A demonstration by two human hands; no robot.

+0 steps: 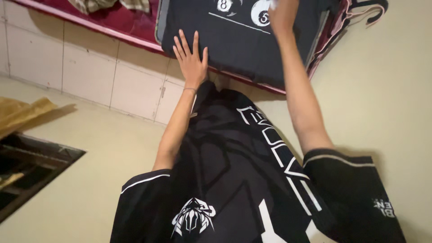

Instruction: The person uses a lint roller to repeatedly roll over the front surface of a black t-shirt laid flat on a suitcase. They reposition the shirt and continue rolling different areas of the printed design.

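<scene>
Your left hand [191, 60] lies flat and released, fingers spread, palm down on the near left part of a dark navy folded cotton T-shirt [243, 45] with white billiard-ball prints on it. The hand presses on the cloth and grasps nothing.

Your right hand [282, 15] reaches further across the same T-shirt, near the white ball prints at the top edge of the view. It rests on or just over the fabric, but it is partly cut off by the frame and a little blurred, so you cannot tell whether it is clenched on the cloth or lying loose.

The T-shirt is spread on a bed with a dark red cover [121, 20], close to the bed's near edge, and a slightly lighter grey-blue border shows along its left side, as if it sits on another folded layer. To the right of it, just beside its edge, lies a bunch of pink plastic clothes hangers [335, 27], with a dark hanger hook [375, 11] beyond them. At the far left of the bed, well apart from your hands, is a crumpled checked cloth [110, 4].

The side of the bed below the cover is faced with pale square tiles [90, 67]. The beige floor [81, 180] runs beneath you, with a dark rectangular opening [27, 171] at the left and a crumpled tan sheet [22, 112] just above it. You wear a black jersey with white graphics [234, 180].
</scene>
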